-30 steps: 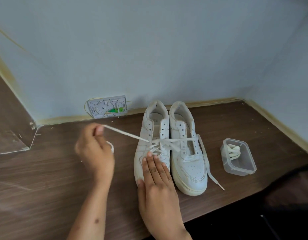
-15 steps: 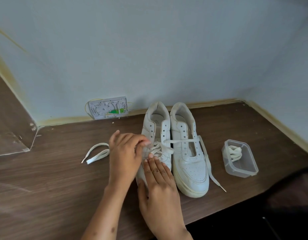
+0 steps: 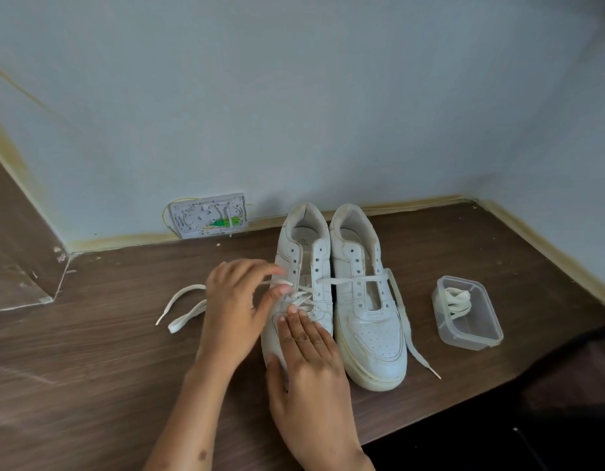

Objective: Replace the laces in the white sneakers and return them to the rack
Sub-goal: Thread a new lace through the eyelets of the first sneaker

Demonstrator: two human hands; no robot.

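My right hand (image 3: 307,362) is lying flat, fingers straight, pressing on the toe of the left white sneaker (image 3: 302,287). My left hand (image 3: 236,307) is pinching the flat cloth lace (image 3: 189,305) at its eyelets. The right sneaker (image 3: 369,311), smooth leather, is touching it on the wooden counter (image 3: 90,385). Right of the sneakers a clear plastic box (image 3: 467,312) is holding laces.

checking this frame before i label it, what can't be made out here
Head view:
- Toe of the left sneaker: covered by the right hand.
- Left hand fingertips on the lace: motion blur hides the exact grip.
- Insole print: too small to read.
- Lace count in the plastic container: bundled, unclear.
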